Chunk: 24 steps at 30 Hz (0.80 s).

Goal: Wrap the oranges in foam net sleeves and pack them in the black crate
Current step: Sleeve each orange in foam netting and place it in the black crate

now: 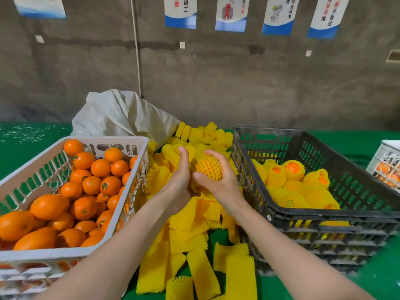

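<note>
Both hands meet over a heap of flat yellow foam net sleeves (190,241) in the middle of the green table. An orange inside a yellow net sleeve (208,166) sits between them. My right hand (218,180) curls round it from the right and below, and my left hand (179,180) grips its left side, thumb up. A white crate (54,255) at the left is full of bare oranges (86,185). The black crate (324,215) at the right holds several wrapped oranges (292,180).
A grey woven sack (121,115) lies behind the white crate and the sleeve heap. Another white crate with oranges (387,163) shows at the right edge. The green table (28,146) ends at a concrete wall hung with posters.
</note>
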{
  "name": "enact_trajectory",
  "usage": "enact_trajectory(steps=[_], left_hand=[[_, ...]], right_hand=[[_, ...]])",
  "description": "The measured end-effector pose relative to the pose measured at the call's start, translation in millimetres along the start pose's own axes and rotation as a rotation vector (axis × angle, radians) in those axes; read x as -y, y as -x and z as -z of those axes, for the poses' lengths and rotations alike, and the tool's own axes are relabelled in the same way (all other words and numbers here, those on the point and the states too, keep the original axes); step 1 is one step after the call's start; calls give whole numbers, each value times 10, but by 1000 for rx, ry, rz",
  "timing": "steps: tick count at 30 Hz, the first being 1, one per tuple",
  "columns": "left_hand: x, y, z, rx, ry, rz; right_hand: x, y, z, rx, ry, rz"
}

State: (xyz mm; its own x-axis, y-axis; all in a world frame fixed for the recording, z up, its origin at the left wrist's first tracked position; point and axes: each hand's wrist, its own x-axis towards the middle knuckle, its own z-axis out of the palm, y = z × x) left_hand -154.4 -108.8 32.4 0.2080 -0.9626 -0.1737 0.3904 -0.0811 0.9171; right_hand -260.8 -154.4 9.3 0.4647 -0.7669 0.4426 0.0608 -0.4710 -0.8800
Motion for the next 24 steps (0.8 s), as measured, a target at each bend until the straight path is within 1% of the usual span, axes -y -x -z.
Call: enact_trajectory(steps=[2,5,6,7,10,12,14,17,19,20,21,24], left_hand=[[29,-56,-205,-17,68,-20],[138,-145,-529,-114,160,-91],[182,-178,-633,-122,170,-128],[233,-215,-730,-116,126,-178],[431,-407,-1002,-108,-182,-342],[547,-600,-1172,-166,-474,-424],[639,-790,-1351,-176,-839,-498],[717,-968,-1546,-41,-1366,-552],[757,-1027,-1609,80,-1687,-539],[769,-1047,-1616,131,-1791,-526],[781,-1067,-1610,164,-1836,-519],[786,-1074,-1564,171,-1828,-547]], right_hand=[[22,-48,179,-52,57,42],[52,-108,461,-155,232,130],[47,-135,573,-201,255,145],[37,-166,699,-249,252,144],[-60,-273,1138,-394,261,70],[-166,-353,1418,-458,323,-30],[-285,-446,1673,-473,396,-115],[-470,-614,1972,-421,528,-214],[-597,-777,2090,-371,636,-267],[-667,-877,2122,-336,692,-289],[-748,-985,2139,-289,758,-309],[-1013,-1273,2131,-107,944,-386]])
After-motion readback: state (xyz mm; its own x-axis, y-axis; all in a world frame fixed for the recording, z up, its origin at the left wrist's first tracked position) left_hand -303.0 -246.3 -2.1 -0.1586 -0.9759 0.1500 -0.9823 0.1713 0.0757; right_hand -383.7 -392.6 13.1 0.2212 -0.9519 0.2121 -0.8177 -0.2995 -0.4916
